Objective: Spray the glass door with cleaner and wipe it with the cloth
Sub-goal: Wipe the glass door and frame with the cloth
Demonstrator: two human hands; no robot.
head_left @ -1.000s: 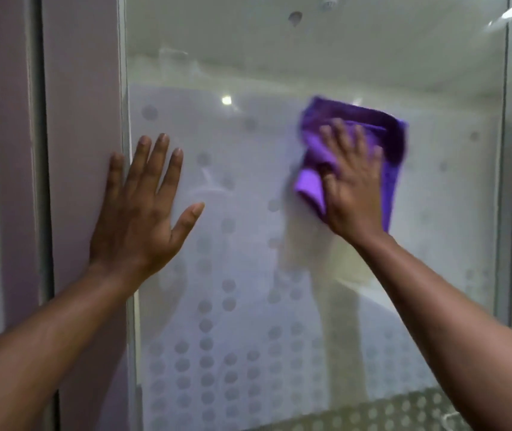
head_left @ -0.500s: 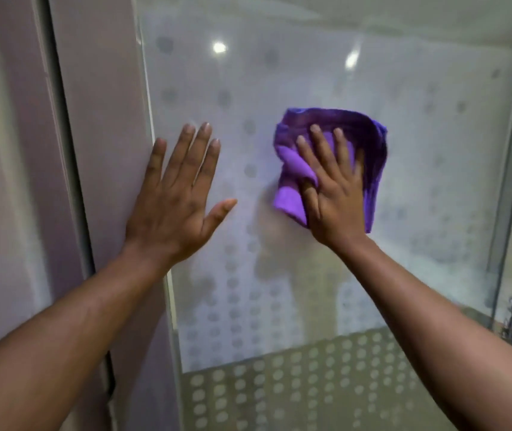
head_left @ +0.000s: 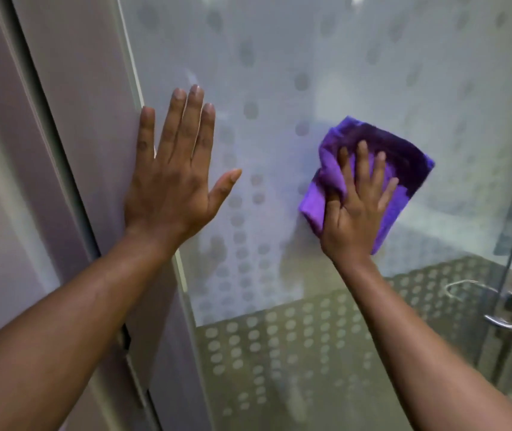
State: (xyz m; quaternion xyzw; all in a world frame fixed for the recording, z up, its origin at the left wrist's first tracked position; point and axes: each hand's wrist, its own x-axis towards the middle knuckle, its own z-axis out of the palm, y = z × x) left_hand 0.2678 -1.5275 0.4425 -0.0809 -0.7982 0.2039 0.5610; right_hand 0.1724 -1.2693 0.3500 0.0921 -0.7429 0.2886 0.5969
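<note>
The glass door [head_left: 279, 73] fills the view, frosted with rows of grey dots. My right hand [head_left: 355, 209] presses a folded purple cloth [head_left: 403, 154] flat against the glass at mid height, right of centre, with fingers spread over it. Spread flat with nothing in it, my left hand [head_left: 173, 175] rests across the door's left edge, fingers apart, partly on the glass and partly on the pale frame [head_left: 93, 119]. No spray bottle is in view.
A metal door handle [head_left: 509, 312] sticks out at the lower right edge of the glass. A dark gap runs down the frame on the left. The lower band of the glass is clearer with pale dots.
My right hand has slid the cloth down the glass. The view has tilted down, bringing the handle into sight. My left hand stays pressed at the door's left edge.
</note>
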